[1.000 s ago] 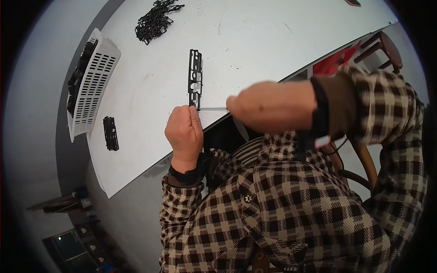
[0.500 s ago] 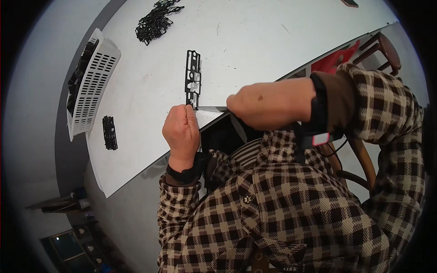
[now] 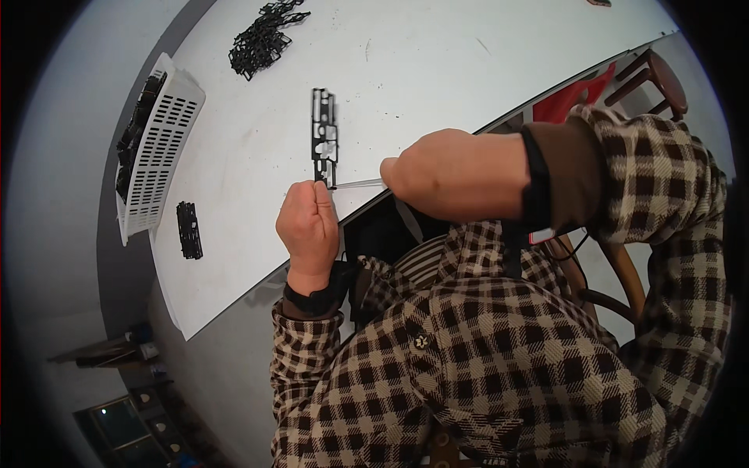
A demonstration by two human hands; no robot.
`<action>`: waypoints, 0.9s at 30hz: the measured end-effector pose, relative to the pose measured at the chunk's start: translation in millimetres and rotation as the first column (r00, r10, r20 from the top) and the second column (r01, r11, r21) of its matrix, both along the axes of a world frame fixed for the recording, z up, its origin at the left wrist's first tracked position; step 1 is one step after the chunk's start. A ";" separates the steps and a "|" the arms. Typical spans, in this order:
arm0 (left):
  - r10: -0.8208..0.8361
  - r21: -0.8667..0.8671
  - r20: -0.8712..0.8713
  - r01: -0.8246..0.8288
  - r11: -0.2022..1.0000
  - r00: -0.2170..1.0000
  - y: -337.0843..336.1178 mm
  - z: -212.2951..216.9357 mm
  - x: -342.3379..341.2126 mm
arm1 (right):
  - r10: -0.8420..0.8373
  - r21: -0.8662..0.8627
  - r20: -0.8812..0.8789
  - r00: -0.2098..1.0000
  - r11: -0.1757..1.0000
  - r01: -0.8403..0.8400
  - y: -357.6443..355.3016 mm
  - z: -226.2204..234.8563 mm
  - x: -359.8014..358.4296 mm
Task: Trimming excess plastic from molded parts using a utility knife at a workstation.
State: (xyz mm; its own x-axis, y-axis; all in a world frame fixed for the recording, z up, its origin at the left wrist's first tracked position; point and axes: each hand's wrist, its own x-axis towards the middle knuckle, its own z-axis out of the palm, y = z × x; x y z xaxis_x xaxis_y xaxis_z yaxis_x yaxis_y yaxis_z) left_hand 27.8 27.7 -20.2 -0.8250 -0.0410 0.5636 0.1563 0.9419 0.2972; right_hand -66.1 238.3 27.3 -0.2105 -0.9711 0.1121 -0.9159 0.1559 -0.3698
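Note:
My left hand is closed on the lower end of a black plastic frame, a long narrow part with several cutouts that points away from me over the white table. My right hand is closed around a thin-bladed knife. The blade runs left from my fist, and its tip meets the right side of the frame just above my left fingers. My fist hides the knife's handle. The frame is slightly blurred.
A tangled heap of black plastic frames lies at the far left. A white slotted basket with black parts stands at the left edge of the white table, near a small stack of black parts. A brown stool is at right.
The knife has turned, and its blade looks thinner now. My right hand has shifted slightly left and up, and the frame has moved a little left.

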 end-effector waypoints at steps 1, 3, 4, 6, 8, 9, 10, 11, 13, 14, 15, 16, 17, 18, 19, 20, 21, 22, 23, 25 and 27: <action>-0.001 0.001 -0.003 0.001 1.000 1.000 0.3 -0.4 -0.1 | -0.001 0.001 -0.003 1.000 1.000 0.001 0.7 0.8 1.6; -0.002 0.016 0.003 0.002 1.000 1.000 -0.1 -0.2 -0.6 | -0.064 0.062 -0.003 0.998 0.996 0.064 0.3 3.6 3.4; 0.000 0.025 0.004 0.000 1.000 1.000 -0.4 0.1 -1.1 | -0.093 0.093 -0.006 0.996 0.991 0.093 0.0 5.5 3.3; -0.002 0.075 -0.007 0.002 0.997 1.000 -1.2 0.8 -1.7 | -0.100 0.065 -0.012 0.995 0.993 0.100 1.0 4.2 2.7; 0.001 0.160 -0.023 0.003 0.987 1.000 -6.2 3.6 -3.1 | -0.106 -0.002 -0.013 0.994 0.994 0.106 -2.2 3.5 -1.5; 0.020 0.159 -0.043 -0.013 0.987 0.999 -12.4 6.6 -1.7 | -0.086 -0.005 -0.033 0.996 0.996 0.086 -6.5 5.0 -4.2; 0.026 0.418 -0.003 -0.022 0.908 1.000 -20.7 10.6 1.7 | -0.073 -0.062 -0.003 0.997 0.995 0.072 -11.3 6.8 -5.7; 0.005 0.655 0.023 -0.019 0.755 1.000 -23.6 11.9 2.3 | -0.065 -0.107 0.019 0.998 0.992 0.067 -11.0 11.1 -7.0; -0.007 0.844 0.009 -0.004 0.536 1.000 -25.4 21.1 1.4 | -0.032 -0.146 0.013 0.999 0.989 0.034 -15.9 28.1 -7.9; -0.016 0.863 -0.058 0.059 0.502 0.998 -25.4 30.0 0.9 | -0.073 -0.235 0.292 0.954 0.961 0.145 -20.8 39.9 -6.9; -0.025 0.876 -0.125 0.122 0.467 0.992 -24.9 36.7 0.3 | -0.078 -0.281 0.553 0.829 0.920 0.274 -26.6 48.6 -5.4; -0.033 0.881 -0.192 0.187 0.434 0.981 -24.5 42.1 -0.3 | -0.050 -0.281 0.769 0.637 0.869 0.408 -33.0 56.0 -4.2; -0.026 0.877 -0.220 0.210 0.432 0.975 -23.1 46.9 -2.6 | -0.049 -0.289 0.751 0.659 0.872 0.395 -41.3 57.7 -3.6; -0.027 0.878 -0.254 0.242 0.413 0.967 -20.6 50.9 -4.7 | -0.028 -0.310 0.797 0.603 0.838 0.449 -54.5 51.7 -4.4; -0.030 0.877 -0.286 0.275 0.395 0.958 -18.1 54.0 -7.2 | -0.001 -0.326 0.839 0.544 0.800 0.504 -68.7 43.2 -6.3; -0.032 0.875 -0.316 0.305 0.375 0.948 -17.1 55.9 -9.9 | 0.032 -0.334 0.876 0.482 0.759 0.558 -81.7 38.1 -7.9; -0.030 0.869 -0.337 0.324 0.374 0.941 -16.8 56.9 -12.9 | 0.031 -0.345 0.865 0.501 0.761 0.549 -92.3 34.4 -8.6; -0.011 0.869 -0.325 0.304 0.391 0.945 -17.1 59.2 -14.9 | 0.056 -0.357 0.873 0.485 0.751 0.556 -103.2 33.3 -7.7; 0.008 0.867 -0.314 0.284 0.410 0.949 -18.7 62.1 -18.2 | 0.085 -0.370 0.879 0.469 0.741 0.561 -113.6 33.1 -8.8; 0.031 0.863 -0.315 0.273 0.426 0.949 -24.6 66.5 -28.5 | 0.113 -0.389 0.879 0.463 0.732 0.559 -128.2 34.0 -19.0; 0.007 0.855 -0.270 0.237 0.462 0.963 -31.9 68.1 -39.4 | 0.123 -0.410 0.878 0.463 0.693 0.594 -140.7 34.0 -31.2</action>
State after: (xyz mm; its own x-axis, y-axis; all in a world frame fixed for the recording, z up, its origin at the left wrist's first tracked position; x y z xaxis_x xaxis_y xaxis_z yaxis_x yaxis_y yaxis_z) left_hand -11.5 -4.2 47.9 -0.7304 -0.5244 0.4376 0.4124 0.1722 0.8946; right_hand -97.3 97.6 61.3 -0.7476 -0.6190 0.2407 -0.0877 -0.2672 -0.9597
